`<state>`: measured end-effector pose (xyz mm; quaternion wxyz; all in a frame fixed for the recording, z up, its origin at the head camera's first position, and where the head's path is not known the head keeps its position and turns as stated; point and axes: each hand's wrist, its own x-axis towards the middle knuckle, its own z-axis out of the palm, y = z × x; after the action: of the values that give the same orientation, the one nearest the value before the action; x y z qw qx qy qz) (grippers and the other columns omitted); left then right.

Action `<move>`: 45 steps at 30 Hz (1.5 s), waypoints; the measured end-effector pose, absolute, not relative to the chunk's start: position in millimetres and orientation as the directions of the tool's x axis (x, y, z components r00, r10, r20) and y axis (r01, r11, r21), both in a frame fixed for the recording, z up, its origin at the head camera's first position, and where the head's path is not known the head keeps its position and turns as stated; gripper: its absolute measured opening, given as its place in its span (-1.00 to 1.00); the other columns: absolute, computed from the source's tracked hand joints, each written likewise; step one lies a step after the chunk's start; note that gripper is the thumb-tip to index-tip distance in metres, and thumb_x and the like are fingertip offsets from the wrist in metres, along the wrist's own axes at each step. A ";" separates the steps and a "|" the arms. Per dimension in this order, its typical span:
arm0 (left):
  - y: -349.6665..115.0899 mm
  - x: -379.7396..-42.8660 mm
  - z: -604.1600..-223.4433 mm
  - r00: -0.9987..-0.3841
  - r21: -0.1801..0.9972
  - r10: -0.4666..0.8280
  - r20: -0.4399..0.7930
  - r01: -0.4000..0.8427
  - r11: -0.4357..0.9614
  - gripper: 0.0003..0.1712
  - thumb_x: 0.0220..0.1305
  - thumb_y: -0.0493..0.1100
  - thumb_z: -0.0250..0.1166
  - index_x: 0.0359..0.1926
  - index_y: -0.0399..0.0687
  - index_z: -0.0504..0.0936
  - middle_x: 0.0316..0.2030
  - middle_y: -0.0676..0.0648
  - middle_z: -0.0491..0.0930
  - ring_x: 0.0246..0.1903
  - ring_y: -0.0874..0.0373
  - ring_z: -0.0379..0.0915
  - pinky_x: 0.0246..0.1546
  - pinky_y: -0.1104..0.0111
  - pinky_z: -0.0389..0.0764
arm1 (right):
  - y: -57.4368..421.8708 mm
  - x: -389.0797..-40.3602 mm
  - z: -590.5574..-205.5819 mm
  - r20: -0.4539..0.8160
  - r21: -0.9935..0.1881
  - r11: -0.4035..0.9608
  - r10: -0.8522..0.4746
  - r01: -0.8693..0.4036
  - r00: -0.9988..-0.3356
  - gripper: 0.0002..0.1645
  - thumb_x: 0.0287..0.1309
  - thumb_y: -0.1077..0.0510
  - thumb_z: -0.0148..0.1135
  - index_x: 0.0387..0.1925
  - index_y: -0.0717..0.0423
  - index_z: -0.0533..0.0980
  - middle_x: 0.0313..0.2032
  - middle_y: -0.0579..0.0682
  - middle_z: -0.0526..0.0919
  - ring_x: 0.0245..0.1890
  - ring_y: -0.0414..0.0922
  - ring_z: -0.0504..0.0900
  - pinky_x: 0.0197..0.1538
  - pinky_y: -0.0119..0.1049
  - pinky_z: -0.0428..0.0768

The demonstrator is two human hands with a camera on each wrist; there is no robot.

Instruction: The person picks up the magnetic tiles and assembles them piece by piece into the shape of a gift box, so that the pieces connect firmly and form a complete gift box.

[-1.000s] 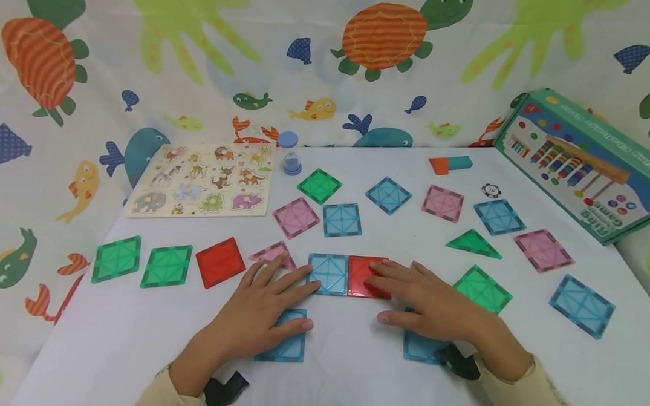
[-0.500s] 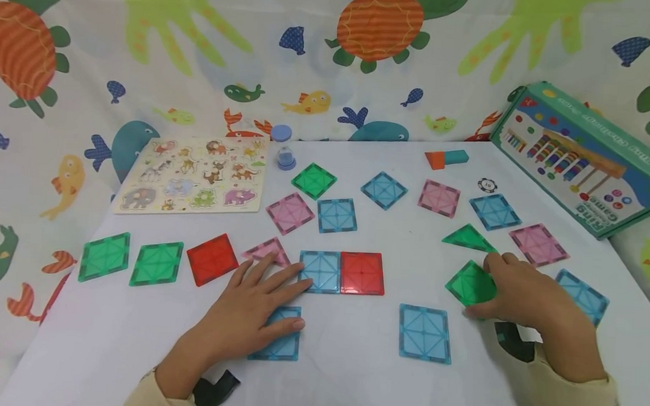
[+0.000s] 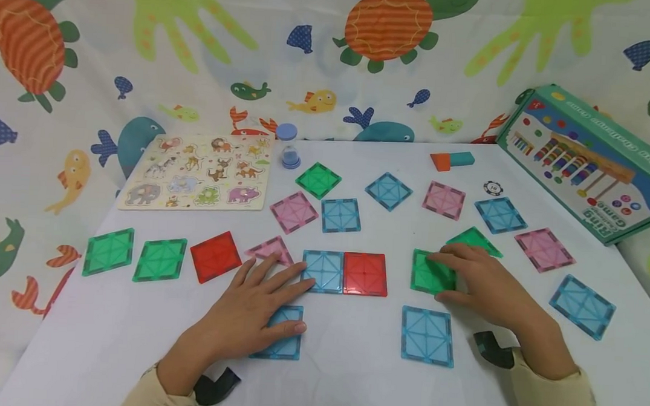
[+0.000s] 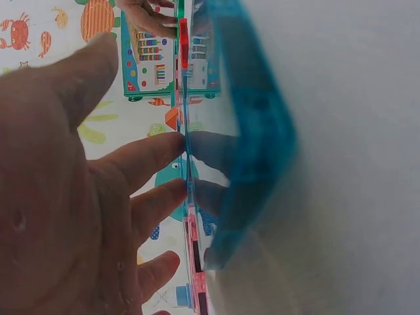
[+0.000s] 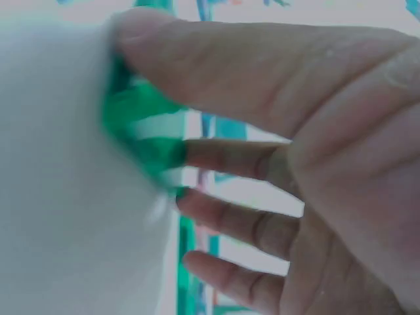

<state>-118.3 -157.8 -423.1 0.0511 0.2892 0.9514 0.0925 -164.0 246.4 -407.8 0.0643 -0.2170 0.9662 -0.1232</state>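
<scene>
Toward the white worktop's (image 3: 349,389) right edge, right hand (image 3: 485,286) pinches green plastic square (image 3: 425,274) (left hand (image 3: 246,313) outspread, ungripping); uneven pressure could skew it.

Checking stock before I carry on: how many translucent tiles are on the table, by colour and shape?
Blue square tiles: 7
Green square tiles: 4
Green triangle tile: 1
Pink square tiles: 3
Pink triangle tile: 1
Red square tiles: 2
Total: 18
</scene>
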 end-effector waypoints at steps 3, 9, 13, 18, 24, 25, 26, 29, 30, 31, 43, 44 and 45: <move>-158.9 -118.1 -422.7 -0.828 0.201 0.559 -0.041 0.541 0.817 -0.16 0.13 0.58 -0.20 0.42 0.53 0.03 0.46 0.20 -0.09 0.44 -0.03 -0.29 0.31 -0.19 -0.24 | 238.5 -167.3 -413.9 -0.015 -0.282 0.839 -0.489 -0.466 -0.872 -0.21 -0.09 -0.13 0.45 0.24 -0.20 0.42 0.18 -0.01 0.42 0.17 0.06 0.31 0.07 0.16 0.44; -160.4 -118.2 -422.6 -0.828 0.215 0.560 -0.041 0.540 0.814 -0.15 0.12 0.58 -0.16 0.42 0.53 0.03 0.46 0.21 -0.09 0.44 -0.04 -0.29 0.31 -0.20 -0.24 | 226.6 -168.4 -419.1 0.032 -0.311 0.786 -0.553 -0.534 -0.833 -0.26 -0.06 -0.12 0.43 0.23 -0.32 0.42 0.21 -0.08 0.40 0.17 0.00 0.28 0.04 0.09 0.48; -160.2 -118.2 -423.0 -0.825 0.227 0.562 -0.056 0.537 0.812 -0.15 0.13 0.58 -0.18 0.42 0.54 0.02 0.46 0.22 -0.11 0.44 -0.01 -0.30 0.31 -0.19 -0.25 | 222.4 -165.2 -421.6 0.035 -0.324 0.768 -0.573 -0.552 -0.819 -0.28 -0.06 -0.14 0.43 0.21 -0.34 0.43 0.21 -0.11 0.39 0.17 -0.05 0.27 0.03 0.02 0.50; -160.0 -118.2 -423.6 -0.826 0.218 0.563 -0.044 0.542 0.812 -0.15 0.13 0.58 -0.18 0.42 0.52 0.03 0.46 0.21 -0.09 0.44 -0.02 -0.29 0.31 -0.20 -0.24 | 221.2 -164.3 -422.7 0.040 -0.342 0.763 -0.572 -0.549 -0.819 -0.29 -0.04 -0.17 0.40 0.21 -0.31 0.43 0.21 -0.12 0.38 0.16 -0.07 0.28 0.03 -0.02 0.50; -160.5 -117.3 -423.9 -0.825 0.218 0.565 -0.036 0.545 0.810 -0.15 0.13 0.56 -0.14 0.42 0.51 0.05 0.46 0.19 -0.07 0.44 -0.04 -0.27 0.30 -0.21 -0.20 | 224.9 -150.2 -403.2 -0.014 -0.365 0.805 -0.507 -0.467 -0.862 -0.21 -0.20 -0.37 0.39 0.11 -0.23 0.45 0.07 -0.20 0.39 0.08 -0.17 0.33 0.00 -0.13 0.56; -160.4 -117.2 -423.8 -0.824 0.221 0.566 -0.038 0.545 0.809 -0.15 0.14 0.56 -0.14 0.42 0.51 0.05 0.46 0.20 -0.07 0.44 -0.04 -0.27 0.30 -0.20 -0.20 | 225.7 -145.5 -398.8 -0.040 -0.356 0.818 -0.496 -0.451 -0.868 -0.19 -0.27 -0.43 0.39 0.06 -0.23 0.45 0.02 -0.23 0.39 0.03 -0.21 0.34 -0.02 -0.16 0.57; -160.4 -117.3 -423.9 -0.824 0.222 0.566 -0.042 0.544 0.809 -0.16 0.14 0.56 -0.14 0.42 0.51 0.04 0.46 0.20 -0.08 0.44 -0.03 -0.27 0.30 -0.20 -0.21 | 225.9 -140.6 -394.8 -0.071 -0.335 0.833 -0.488 -0.440 -0.870 -0.17 -0.34 -0.49 0.37 0.00 -0.24 0.44 -0.05 -0.26 0.38 -0.03 -0.24 0.35 -0.04 -0.20 0.57; -159.9 -117.6 -424.1 -0.823 0.227 0.566 -0.052 0.542 0.809 -0.16 0.14 0.57 -0.16 0.42 0.52 0.02 0.46 0.21 -0.09 0.44 -0.02 -0.29 0.31 -0.19 -0.22 | 223.0 -128.1 -386.7 -0.172 -0.262 0.858 -0.492 -0.442 -0.853 -0.08 -0.54 -0.63 0.30 -0.10 -0.25 0.39 -0.17 -0.30 0.34 -0.15 -0.27 0.33 -0.13 -0.26 0.53; -159.8 -117.9 -424.1 -0.823 0.222 0.566 -0.054 0.542 0.810 -0.16 0.14 0.57 -0.17 0.42 0.53 0.02 0.46 0.21 -0.10 0.44 -0.01 -0.29 0.31 -0.19 -0.22 | 220.7 -124.9 -385.2 -0.200 -0.248 0.861 -0.493 -0.444 -0.847 -0.05 -0.59 -0.66 0.28 -0.12 -0.25 0.38 -0.20 -0.29 0.34 -0.17 -0.26 0.32 -0.15 -0.26 0.52; -159.6 -118.2 -424.1 -0.822 0.218 0.567 -0.051 0.544 0.810 -0.16 0.14 0.57 -0.17 0.42 0.53 0.02 0.46 0.21 -0.09 0.44 0.00 -0.29 0.31 -0.18 -0.21 | 218.5 -122.2 -384.6 -0.222 -0.235 0.864 -0.493 -0.445 -0.841 -0.03 -0.62 -0.68 0.25 -0.13 -0.24 0.38 -0.20 -0.28 0.34 -0.18 -0.25 0.31 -0.16 -0.25 0.51; -158.9 -121.5 -426.2 -0.811 0.205 0.585 0.008 0.574 0.793 -0.17 0.14 0.56 -0.14 0.41 0.49 0.11 0.44 0.20 -0.01 0.43 0.02 -0.24 0.30 -0.13 -0.03 | 198.2 -110.9 -395.4 -0.292 -0.115 0.889 -0.456 -0.443 -0.841 0.05 -0.66 -0.53 0.48 -0.04 -0.14 0.38 -0.06 -0.09 0.44 -0.07 -0.09 0.37 -0.04 0.04 0.51; -158.8 -121.7 -426.4 -0.810 0.202 0.586 0.009 0.575 0.793 -0.17 0.14 0.56 -0.14 0.41 0.49 0.11 0.44 0.20 -0.01 0.43 0.02 -0.24 0.30 -0.13 -0.02 | 198.2 -111.0 -395.8 -0.287 -0.110 0.889 -0.456 -0.444 -0.843 0.04 -0.65 -0.51 0.49 -0.04 -0.14 0.38 -0.06 -0.09 0.44 -0.07 -0.09 0.37 -0.04 0.04 0.52; -158.8 -121.8 -426.5 -0.809 0.202 0.587 0.011 0.577 0.791 -0.17 0.14 0.55 -0.14 0.41 0.48 0.11 0.44 0.20 -0.01 0.43 0.01 -0.24 0.30 -0.12 -0.02 | 198.5 -111.5 -395.9 -0.287 -0.105 0.891 -0.452 -0.441 -0.845 0.05 -0.63 -0.50 0.50 -0.03 -0.12 0.38 -0.05 -0.08 0.45 -0.06 -0.09 0.38 -0.04 0.05 0.51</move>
<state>-121.8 -158.8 -426.5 0.0263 0.3077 0.9461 0.0980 -111.5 198.5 -395.9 0.1536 -0.2323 0.9603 -0.0177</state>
